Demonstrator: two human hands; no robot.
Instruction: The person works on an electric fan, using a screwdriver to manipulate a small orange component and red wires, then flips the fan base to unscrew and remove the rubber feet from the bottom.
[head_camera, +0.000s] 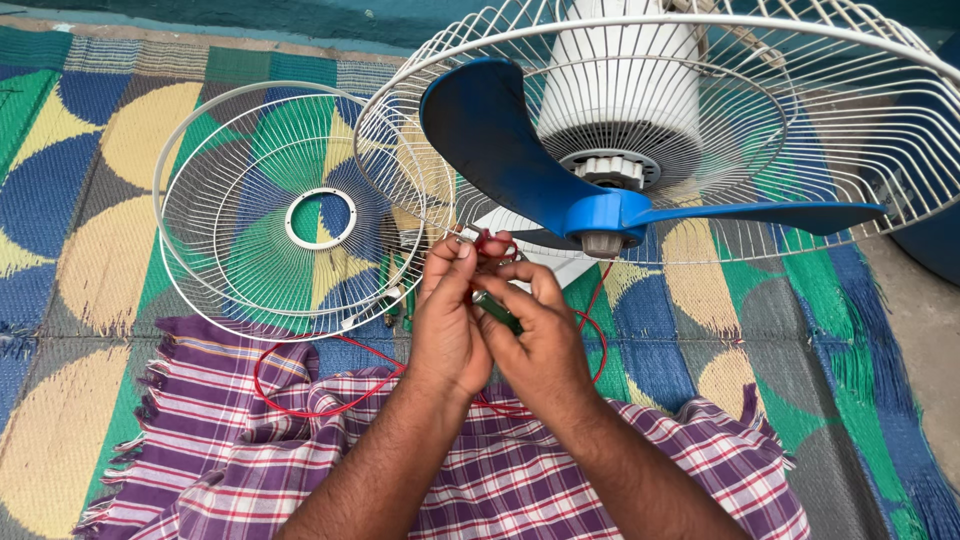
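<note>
Checked purple cloth (480, 470) is spread nearest the camera, across the lap at 6 o'clock. Above it, at centre, the left hand (447, 320) and right hand (535, 335) are brought together, fingers pinched on a red wire (320, 405) end; a green-handled tool (497, 311) is gripped in the right hand. Slack wire is looped over the cloth toward 8 o'clock. A detached white front grille (290, 205) is laid on the patterned mat (60, 200) at 10 o'clock. The 3-bladed blue fan blade (600, 205) and rear guard (880, 110) are sited at 1 o'clock. Risk judged: the loose loop could be snagged by a forearm, pulling the joint apart. No packages, labels or signs are visible.
</note>
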